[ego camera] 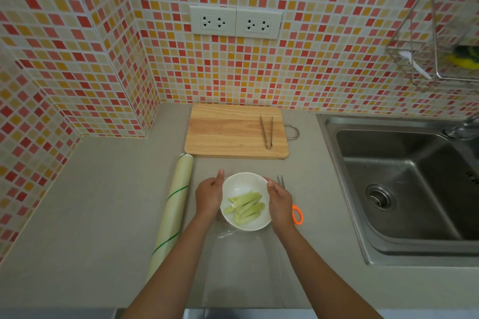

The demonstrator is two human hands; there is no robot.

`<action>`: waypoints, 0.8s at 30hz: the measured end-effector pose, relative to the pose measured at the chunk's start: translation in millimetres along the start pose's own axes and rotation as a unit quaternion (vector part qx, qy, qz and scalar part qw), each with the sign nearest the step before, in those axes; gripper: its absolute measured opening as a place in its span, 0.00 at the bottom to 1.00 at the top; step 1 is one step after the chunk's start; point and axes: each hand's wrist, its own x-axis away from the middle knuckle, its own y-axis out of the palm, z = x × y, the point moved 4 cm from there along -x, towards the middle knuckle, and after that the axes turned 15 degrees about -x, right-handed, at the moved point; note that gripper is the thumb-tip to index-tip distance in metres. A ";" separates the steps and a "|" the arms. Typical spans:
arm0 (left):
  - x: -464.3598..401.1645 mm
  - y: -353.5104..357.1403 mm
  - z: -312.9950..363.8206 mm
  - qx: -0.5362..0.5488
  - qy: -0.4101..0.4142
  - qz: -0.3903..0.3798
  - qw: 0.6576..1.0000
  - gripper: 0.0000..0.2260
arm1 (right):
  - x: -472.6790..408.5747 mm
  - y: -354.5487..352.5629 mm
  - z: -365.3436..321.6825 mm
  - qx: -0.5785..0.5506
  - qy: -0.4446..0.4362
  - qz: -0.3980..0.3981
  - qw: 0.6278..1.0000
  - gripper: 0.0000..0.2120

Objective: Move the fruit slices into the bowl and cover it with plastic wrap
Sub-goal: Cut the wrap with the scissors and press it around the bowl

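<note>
A white bowl sits on the grey counter and holds several pale green fruit slices. My left hand grips its left side, thumb pointing up along the rim. My right hand grips its right side. A clear sheet of plastic wrap lies flat on the counter under and in front of the bowl, crumpled at the bowl's near edge. The roll of plastic wrap lies lengthwise just left of my left arm.
A wooden cutting board with metal tongs lies behind the bowl. Orange-handled scissors poke out from under my right hand. A steel sink fills the right side; a wire rack hangs above it.
</note>
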 end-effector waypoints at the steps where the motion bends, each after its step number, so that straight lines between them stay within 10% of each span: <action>1: 0.5 -0.3 -0.1 0.003 0.006 0.005 1.000 0.24 | 0.0 0.4 -0.3 0.002 0.000 0.000 1.000 0.13; 24: -3.5 8.5 -18.8 0.146 -0.005 -0.023 0.989 0.16 | 1.1 6.3 5.0 -0.001 0.013 0.047 0.999 0.13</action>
